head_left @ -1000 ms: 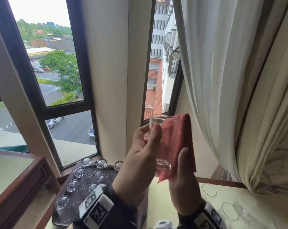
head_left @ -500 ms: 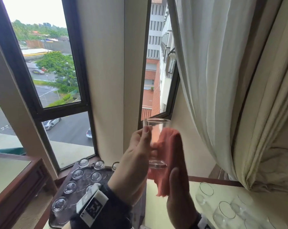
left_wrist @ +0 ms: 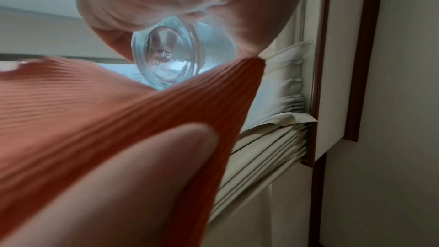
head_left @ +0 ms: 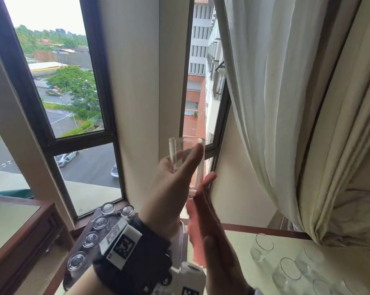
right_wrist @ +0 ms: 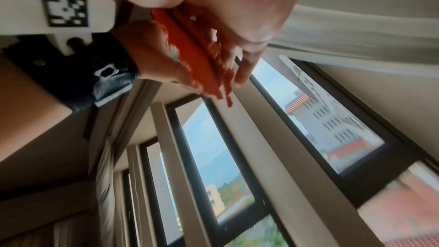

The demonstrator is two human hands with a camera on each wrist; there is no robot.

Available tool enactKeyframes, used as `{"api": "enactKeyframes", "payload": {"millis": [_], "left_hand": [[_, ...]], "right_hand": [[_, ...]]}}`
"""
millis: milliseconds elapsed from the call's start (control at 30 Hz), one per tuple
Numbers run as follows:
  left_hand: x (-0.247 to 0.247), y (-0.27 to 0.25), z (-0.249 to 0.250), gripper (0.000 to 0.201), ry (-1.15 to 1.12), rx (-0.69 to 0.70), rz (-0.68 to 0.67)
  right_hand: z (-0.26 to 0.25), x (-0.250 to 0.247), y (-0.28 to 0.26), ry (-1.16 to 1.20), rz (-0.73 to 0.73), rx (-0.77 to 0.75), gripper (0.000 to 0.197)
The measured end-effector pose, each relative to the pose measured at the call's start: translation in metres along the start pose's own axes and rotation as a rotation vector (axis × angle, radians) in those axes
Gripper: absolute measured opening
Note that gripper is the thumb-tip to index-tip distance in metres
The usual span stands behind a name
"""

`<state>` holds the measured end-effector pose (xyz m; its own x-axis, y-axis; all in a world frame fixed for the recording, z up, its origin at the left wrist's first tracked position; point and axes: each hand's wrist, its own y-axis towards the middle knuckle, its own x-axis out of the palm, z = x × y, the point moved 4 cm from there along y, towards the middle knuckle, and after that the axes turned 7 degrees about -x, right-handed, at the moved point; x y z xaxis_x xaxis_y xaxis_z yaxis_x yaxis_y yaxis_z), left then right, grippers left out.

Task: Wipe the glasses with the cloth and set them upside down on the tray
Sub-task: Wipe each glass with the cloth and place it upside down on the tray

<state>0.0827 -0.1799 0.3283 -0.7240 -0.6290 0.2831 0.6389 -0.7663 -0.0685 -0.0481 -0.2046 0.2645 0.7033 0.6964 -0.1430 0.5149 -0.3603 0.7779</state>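
Observation:
My left hand grips a clear glass upright, raised in front of the window; its thick base shows in the left wrist view. My right hand stands edge-on just right of the glass, fingers straight, with the pink-orange cloth pinched under its thumb. The cloth lies between the two hands, mostly below the glass base. Several glasses stand upside down on the dark tray at lower left.
Several upright glasses stand on the pale table at lower right. A cream curtain hangs close on the right. A wooden cabinet sits left of the tray, under the window.
The left hand has lifted the glass higher. The cloth, earlier wrapped against the glass side, has slid down below its base, and the right hand has turned edge-on.

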Motion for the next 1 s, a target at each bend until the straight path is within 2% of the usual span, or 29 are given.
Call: {"api": "enactKeyframes", "payload": {"millis": [67, 133, 167, 200, 300, 433, 533, 600, 633, 667, 700, 733, 767, 800, 833, 867, 900, 967, 1000], "left_hand": [[-0.004, -0.001, 0.010, 0.072, 0.048, 0.089, 0.032], [-0.005, -0.006, 0.017, 0.064, 0.122, 0.188, 0.031], [-0.004, -0.009, 0.019, 0.062, 0.152, 0.225, 0.018], [-0.003, -0.011, 0.019, 0.062, 0.179, 0.253, 0.000], [-0.002, -0.016, 0.013, 0.066, 0.215, 0.296, -0.093], [-0.005, -0.022, 0.007, 0.071, 0.330, 0.359, -0.092], [-0.017, -0.024, 0.009, 0.072, 0.463, 0.420, 0.036], [-0.027, -0.023, 0.008, 0.071, 0.496, 0.413, 0.097], [-0.030, -0.023, 0.007, 0.071, 0.492, 0.391, 0.095], [-0.032, -0.023, 0.004, 0.072, 0.477, 0.362, 0.075], [-0.032, -0.023, 0.001, 0.074, 0.453, 0.338, 0.047], [-0.032, -0.024, -0.002, 0.075, 0.429, 0.323, 0.025], [-0.032, -0.025, -0.005, 0.074, 0.401, 0.317, 0.007], [-0.031, -0.026, -0.007, 0.072, 0.370, 0.315, -0.006], [-0.031, -0.026, -0.009, 0.071, 0.340, 0.316, -0.019], [-0.032, -0.026, -0.011, 0.071, 0.317, 0.321, -0.030], [-0.032, -0.027, -0.013, 0.071, 0.304, 0.333, -0.038], [-0.033, -0.030, -0.012, 0.071, 0.304, 0.376, -0.046], [-0.033, -0.031, -0.011, 0.071, 0.310, 0.398, -0.044]], "right_hand": [[0.012, 0.003, -0.010, 0.009, 0.066, 0.242, 0.046], [0.026, 0.002, -0.017, 0.062, 0.219, 0.617, 0.034], [0.036, 0.000, -0.019, 0.089, 0.315, 0.714, 0.027], [0.041, -0.002, -0.016, 0.110, 0.396, 0.747, 0.028], [0.044, -0.002, 0.000, 0.437, 0.570, 0.779, 0.063], [0.028, -0.010, 0.032, 0.830, 0.604, 0.702, 0.060], [0.019, -0.021, 0.039, 0.916, 0.651, 0.682, 0.059], [0.012, -0.026, 0.041, 0.849, 0.663, 0.579, 0.058], [0.011, -0.032, 0.040, 0.683, 0.667, 0.490, 0.058], [0.003, -0.033, 0.047, 0.585, 0.600, 0.446, 0.066], [-0.002, -0.029, 0.049, 0.383, 0.448, 0.479, 0.080], [-0.001, -0.033, 0.052, 0.272, 0.401, 0.427, 0.082], [0.001, -0.032, 0.055, 0.365, 0.361, 0.440, 0.067], [-0.002, -0.032, 0.059, 0.410, 0.412, 0.447, 0.045], [-0.007, -0.036, 0.060, 0.264, 0.405, 0.365, 0.039], [-0.015, -0.033, 0.068, 0.190, 0.344, 0.305, 0.042], [-0.015, -0.037, 0.072, 0.194, 0.259, 0.271, 0.040], [-0.020, -0.051, 0.076, 0.135, 0.288, 0.175, 0.032], [-0.022, -0.058, 0.078, -0.003, 0.339, 0.150, 0.035]]}}
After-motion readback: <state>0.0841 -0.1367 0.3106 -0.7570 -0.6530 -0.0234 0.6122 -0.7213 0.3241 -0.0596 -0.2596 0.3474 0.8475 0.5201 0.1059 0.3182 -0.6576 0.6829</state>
